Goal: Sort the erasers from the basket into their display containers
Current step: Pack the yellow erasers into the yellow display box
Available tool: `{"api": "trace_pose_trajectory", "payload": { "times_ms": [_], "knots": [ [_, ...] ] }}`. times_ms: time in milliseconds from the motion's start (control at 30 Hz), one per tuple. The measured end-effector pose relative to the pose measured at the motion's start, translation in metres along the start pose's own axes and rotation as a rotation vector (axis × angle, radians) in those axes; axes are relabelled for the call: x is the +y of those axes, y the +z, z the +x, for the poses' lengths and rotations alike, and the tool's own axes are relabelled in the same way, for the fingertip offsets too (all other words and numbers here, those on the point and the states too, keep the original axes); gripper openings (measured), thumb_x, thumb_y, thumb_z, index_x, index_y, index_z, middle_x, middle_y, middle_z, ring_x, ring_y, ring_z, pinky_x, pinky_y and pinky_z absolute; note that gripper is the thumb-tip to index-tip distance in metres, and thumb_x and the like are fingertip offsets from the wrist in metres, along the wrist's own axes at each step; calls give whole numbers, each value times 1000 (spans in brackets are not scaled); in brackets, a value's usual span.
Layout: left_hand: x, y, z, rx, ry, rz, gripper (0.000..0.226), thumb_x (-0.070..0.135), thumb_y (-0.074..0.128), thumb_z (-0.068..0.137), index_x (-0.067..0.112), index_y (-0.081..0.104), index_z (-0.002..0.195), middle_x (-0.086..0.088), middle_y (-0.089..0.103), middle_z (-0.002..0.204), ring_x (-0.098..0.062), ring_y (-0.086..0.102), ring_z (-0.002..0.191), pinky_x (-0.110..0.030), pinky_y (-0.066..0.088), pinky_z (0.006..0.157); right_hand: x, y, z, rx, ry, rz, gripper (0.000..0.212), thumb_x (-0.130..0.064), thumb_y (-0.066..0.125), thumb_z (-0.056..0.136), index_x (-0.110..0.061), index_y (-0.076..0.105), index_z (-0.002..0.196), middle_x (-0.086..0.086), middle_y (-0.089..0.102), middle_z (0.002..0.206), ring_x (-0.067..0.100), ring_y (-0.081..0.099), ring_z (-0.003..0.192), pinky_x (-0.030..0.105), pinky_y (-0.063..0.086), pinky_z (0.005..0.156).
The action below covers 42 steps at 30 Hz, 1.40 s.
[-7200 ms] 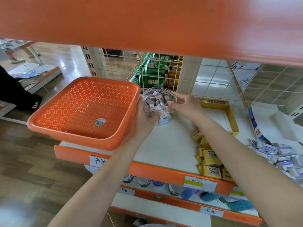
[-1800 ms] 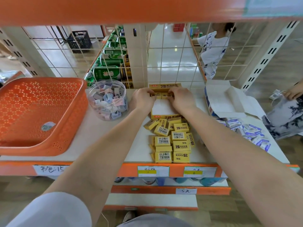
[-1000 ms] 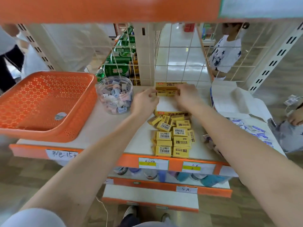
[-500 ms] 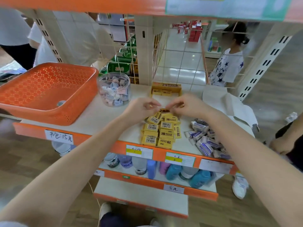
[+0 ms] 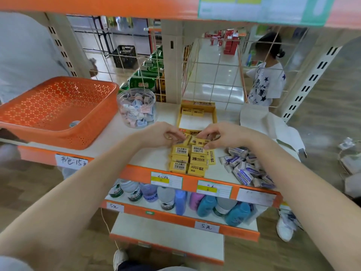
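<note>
A pile of yellow 2B erasers (image 5: pixel 192 157) lies at the front of the white shelf. Behind it stands a yellow display box (image 5: pixel 197 119) with two erasers in its back row. My left hand (image 5: pixel 163 134) pinches a yellow eraser at the pile's far left corner. My right hand (image 5: pixel 224 134) pinches another one at the pile's far right. The orange basket (image 5: pixel 56 110) sits on the left with only a small sticker inside. A clear tub (image 5: pixel 136 107) next to it holds pastel erasers. White-and-purple wrapped erasers (image 5: pixel 245 167) lie heaped on the right.
An orange shelf (image 5: pixel 117 4) hangs low overhead. Wire mesh (image 5: pixel 213 71) closes the back. A white open box (image 5: pixel 267 122) lies at the back right. Bottles (image 5: pixel 175 200) fill the lower shelf. People stand behind the mesh and at the left.
Both hands pulled back from the yellow display box to the loose pile in front and now pinch erasers there. The view has dropped lower and back.
</note>
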<state>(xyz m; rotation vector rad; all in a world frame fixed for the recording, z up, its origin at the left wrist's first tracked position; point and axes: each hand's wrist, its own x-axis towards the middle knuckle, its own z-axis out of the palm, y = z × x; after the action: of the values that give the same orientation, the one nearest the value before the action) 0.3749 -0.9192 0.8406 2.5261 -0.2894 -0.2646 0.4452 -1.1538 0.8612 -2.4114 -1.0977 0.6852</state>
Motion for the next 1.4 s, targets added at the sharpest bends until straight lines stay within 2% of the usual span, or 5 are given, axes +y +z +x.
{"api": "trace_pose_trajectory", "payload": {
  "times_ms": [367, 567, 700, 933, 1400],
  "knots": [
    [-2, -9, 13, -136, -5, 11, 39, 12, 67, 85, 27, 64, 121, -13, 68, 101, -14, 64, 94, -9, 45, 81, -3, -2, 5, -26, 9, 23, 43, -26, 70, 83, -28, 59, 124, -19, 61, 104, -4, 57, 90, 21, 44, 84],
    [4, -18, 16, 28, -20, -162, 31, 21, 71, 83, 28, 67, 112, 9, 62, 70, 10, 57, 66, -13, 45, 76, -8, -7, 5, 45, 42, 16, 27, -26, 66, 84, -38, 62, 108, -15, 64, 101, 2, 59, 88, 23, 48, 79],
    [14, -11, 16, 10, 14, -14, 30, 25, 73, 81, 26, 68, 111, 17, 62, 79, 4, 61, 78, -15, 49, 78, -5, -7, 4, 161, 41, 41, 26, -21, 65, 84, -31, 66, 107, -15, 64, 93, -7, 56, 73, 9, 41, 64],
    [7, -3, 13, -15, 14, -93, 31, 31, 77, 77, 27, 71, 107, 19, 64, 83, 11, 60, 75, -8, 46, 79, 4, 5, -1, 182, 46, 40, 28, -21, 67, 84, -29, 65, 111, -12, 62, 106, 8, 56, 95, 30, 48, 86],
    [2, -12, 12, -173, -3, -96, 35, 21, 74, 81, 35, 63, 111, 9, 67, 111, -2, 63, 100, -23, 48, 95, 7, 8, 1, 198, 19, 73, 31, -22, 70, 82, -35, 65, 110, -12, 65, 104, 7, 57, 94, 27, 48, 84]
  ]
}}
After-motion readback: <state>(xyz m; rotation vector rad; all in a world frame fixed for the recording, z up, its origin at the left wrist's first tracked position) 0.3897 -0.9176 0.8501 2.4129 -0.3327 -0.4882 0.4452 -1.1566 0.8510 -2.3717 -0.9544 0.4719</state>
